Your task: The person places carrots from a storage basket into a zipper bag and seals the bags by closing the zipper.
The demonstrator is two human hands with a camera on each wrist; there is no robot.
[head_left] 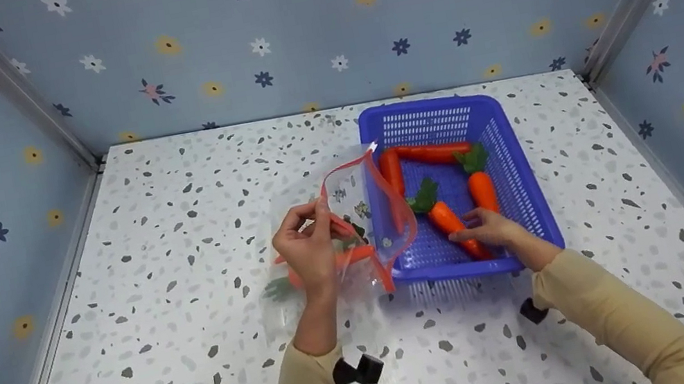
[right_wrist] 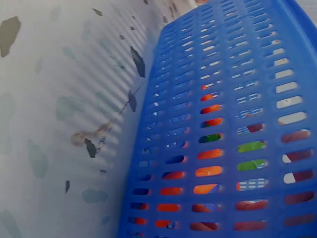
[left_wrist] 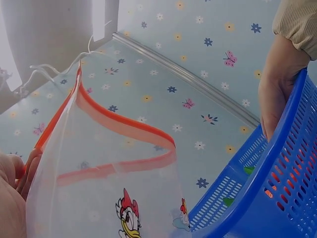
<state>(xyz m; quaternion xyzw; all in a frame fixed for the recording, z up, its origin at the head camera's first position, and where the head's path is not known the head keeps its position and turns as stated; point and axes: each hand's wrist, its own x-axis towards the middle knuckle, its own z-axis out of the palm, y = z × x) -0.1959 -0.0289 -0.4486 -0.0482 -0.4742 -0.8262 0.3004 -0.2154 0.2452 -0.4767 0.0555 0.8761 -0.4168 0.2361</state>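
My left hand (head_left: 308,247) pinches the red-edged mouth of a clear zip bag (left_wrist: 99,203), which gapes toward the basket. Inside the bag lie orange carrots (head_left: 353,255), with green tops blurred by the plastic. A blue plastic basket (head_left: 461,271) stands beside the bag, its left rim partly behind the bag's mouth. Reaching over the basket's near right side, my right hand (head_left: 496,229) grips an orange carrot (head_left: 445,219) with a leafy green top. In the right wrist view, the slotted basket wall (right_wrist: 228,148) hides the fingers.
Other carrots lie in the basket: one upright along the right (head_left: 483,189), one across the back (head_left: 430,153), one along the left (head_left: 391,173). The speckled white table (head_left: 183,248) is bounded by flowered blue walls (head_left: 287,40) at the back and both sides.
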